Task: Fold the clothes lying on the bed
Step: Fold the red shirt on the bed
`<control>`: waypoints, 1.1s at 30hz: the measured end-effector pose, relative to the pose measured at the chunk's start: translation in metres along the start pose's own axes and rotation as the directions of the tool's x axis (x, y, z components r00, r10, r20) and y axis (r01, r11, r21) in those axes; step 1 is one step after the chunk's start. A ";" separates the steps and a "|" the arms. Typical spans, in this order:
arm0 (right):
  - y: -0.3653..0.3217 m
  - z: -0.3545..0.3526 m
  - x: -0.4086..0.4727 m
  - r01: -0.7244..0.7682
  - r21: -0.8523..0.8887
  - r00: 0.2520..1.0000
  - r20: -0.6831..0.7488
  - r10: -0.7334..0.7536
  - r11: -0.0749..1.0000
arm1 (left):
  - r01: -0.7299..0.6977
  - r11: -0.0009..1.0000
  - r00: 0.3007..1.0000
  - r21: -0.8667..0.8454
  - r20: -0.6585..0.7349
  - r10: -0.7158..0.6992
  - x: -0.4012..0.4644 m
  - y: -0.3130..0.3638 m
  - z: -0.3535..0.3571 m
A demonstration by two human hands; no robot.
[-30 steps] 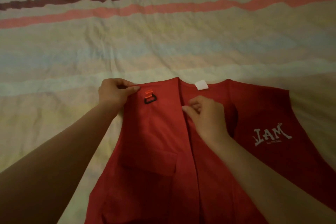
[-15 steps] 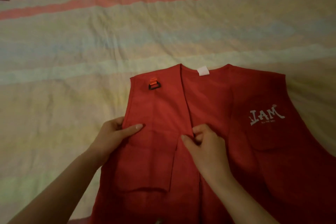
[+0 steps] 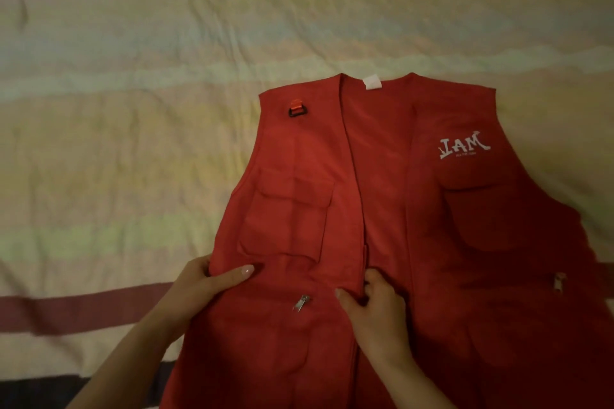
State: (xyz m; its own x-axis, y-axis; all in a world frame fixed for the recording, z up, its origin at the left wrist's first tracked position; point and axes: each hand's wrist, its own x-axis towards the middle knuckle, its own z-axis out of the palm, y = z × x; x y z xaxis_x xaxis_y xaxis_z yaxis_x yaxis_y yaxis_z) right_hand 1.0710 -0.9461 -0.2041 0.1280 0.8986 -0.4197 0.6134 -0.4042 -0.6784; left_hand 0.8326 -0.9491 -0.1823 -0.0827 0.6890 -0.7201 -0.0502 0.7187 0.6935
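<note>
— Nearest me, the left hand pinched the outer edge of the red vest; the right hand gripped its front opening edge.
— And the vest?
— Flat, front up, on the striped bedsheet, white neck label farthest away.

Striped bedsheet, wrinkled, with a red vest spread flat on it.

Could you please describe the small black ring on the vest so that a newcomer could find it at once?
A red vest lies open on the striped bedspread. On its left shoulder panel, near the top, hangs a black ring from an orange tab; the zipper pulls lower down are silver.
</note>
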 end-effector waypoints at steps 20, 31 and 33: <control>0.061 -0.001 -0.077 -0.015 -0.035 0.994 -0.105 0.011 0.999 | 0.186 0.979 0.979 0.080 0.068 -0.191 -0.083 -0.080 -0.021; 0.061 -0.014 -0.093 0.056 0.006 0.960 -0.276 -0.052 0.998 | 0.059 0.997 0.973 -0.039 -0.222 -0.067 -0.110 -0.109 0.008; 0.066 -0.011 -0.098 0.033 0.045 0.969 -0.246 -0.021 0.998 | 0.087 0.991 0.986 -0.105 -0.136 -0.101 -0.114 -0.113 0.008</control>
State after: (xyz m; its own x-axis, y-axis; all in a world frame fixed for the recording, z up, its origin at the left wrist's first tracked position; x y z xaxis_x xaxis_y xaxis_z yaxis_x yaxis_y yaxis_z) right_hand 1.1075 -1.0592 -0.2008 0.3027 0.9212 -0.2445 0.5817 -0.3818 -0.7182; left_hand 0.8556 -1.1079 -0.1786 -0.2114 0.5941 -0.7761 -0.1615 0.7619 0.6272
